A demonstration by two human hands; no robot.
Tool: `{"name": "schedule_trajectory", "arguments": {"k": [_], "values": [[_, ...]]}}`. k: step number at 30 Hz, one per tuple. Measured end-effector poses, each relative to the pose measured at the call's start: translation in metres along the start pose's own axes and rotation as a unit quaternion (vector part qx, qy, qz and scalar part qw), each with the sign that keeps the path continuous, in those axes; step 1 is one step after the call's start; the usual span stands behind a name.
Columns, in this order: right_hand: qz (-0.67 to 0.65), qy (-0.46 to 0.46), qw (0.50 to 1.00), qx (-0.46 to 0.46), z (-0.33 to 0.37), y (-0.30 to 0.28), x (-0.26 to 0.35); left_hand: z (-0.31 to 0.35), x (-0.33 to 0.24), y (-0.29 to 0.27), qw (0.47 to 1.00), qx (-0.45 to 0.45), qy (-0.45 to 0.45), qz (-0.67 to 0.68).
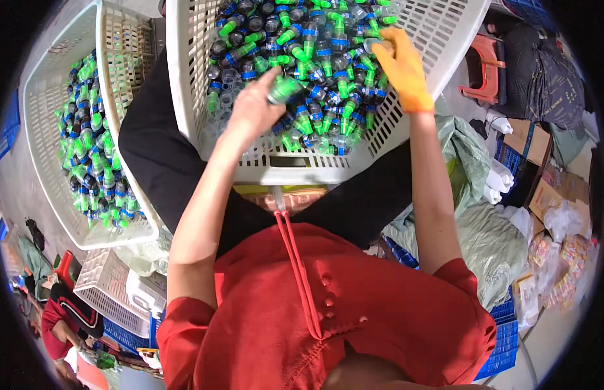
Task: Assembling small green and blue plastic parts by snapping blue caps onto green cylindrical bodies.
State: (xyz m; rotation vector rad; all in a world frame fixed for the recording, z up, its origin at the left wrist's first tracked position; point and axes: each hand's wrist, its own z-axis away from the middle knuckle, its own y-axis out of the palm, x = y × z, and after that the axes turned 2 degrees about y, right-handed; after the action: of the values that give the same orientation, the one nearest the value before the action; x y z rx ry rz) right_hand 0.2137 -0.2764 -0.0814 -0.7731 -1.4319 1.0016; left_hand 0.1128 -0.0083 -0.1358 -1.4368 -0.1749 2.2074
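A white slatted plastic crate [302, 174] stands between my knees, filled with small dark bottles [324, 49] that have bright green tops and blue bands. My bare left hand [255, 107] is closed around one small green-topped bottle [285, 91], held above the pile and slightly blurred. At the crate's right side, my right hand [402, 70] wears an orange glove. Its fingers pinch a small clear plastic cap [372, 44] over the bottles. Loose clear caps [227, 97] lie along the left inside of the crate, near my left forearm.
To the left, another white crate [38, 130] holds more green-topped bottles [97, 149]. At the right are a red plastic stool [487, 68], black bags [542, 78], a cardboard box [528, 140] and pale woven sacks [490, 240]. A person in red [58, 325] is at the lower left.
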Motion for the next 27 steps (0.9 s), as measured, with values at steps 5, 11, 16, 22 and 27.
{"name": "schedule_trajectory", "arguments": {"k": [5,11,16,22,27], "values": [[-0.227,-0.102,0.968,-0.034,0.087,-0.033,0.083,0.043,-0.04,-0.022,0.845,0.014,-0.089,0.526],[-0.157,-0.146,0.977,-0.001,0.14,-0.028,0.132,0.085,-0.067,-0.019,0.788,0.026,-0.086,0.61],[-0.027,-0.198,0.979,-0.032,0.169,-0.019,0.138,0.119,-0.08,-0.019,0.906,0.012,-0.079,0.416],[-0.179,-0.105,0.977,0.04,0.184,-0.015,0.142,0.141,-0.065,0.004,0.918,-0.176,0.315,0.166],[-0.381,0.029,0.914,0.134,0.185,-0.012,0.143,0.137,-0.066,-0.016,0.948,-0.112,0.027,0.297]]}}
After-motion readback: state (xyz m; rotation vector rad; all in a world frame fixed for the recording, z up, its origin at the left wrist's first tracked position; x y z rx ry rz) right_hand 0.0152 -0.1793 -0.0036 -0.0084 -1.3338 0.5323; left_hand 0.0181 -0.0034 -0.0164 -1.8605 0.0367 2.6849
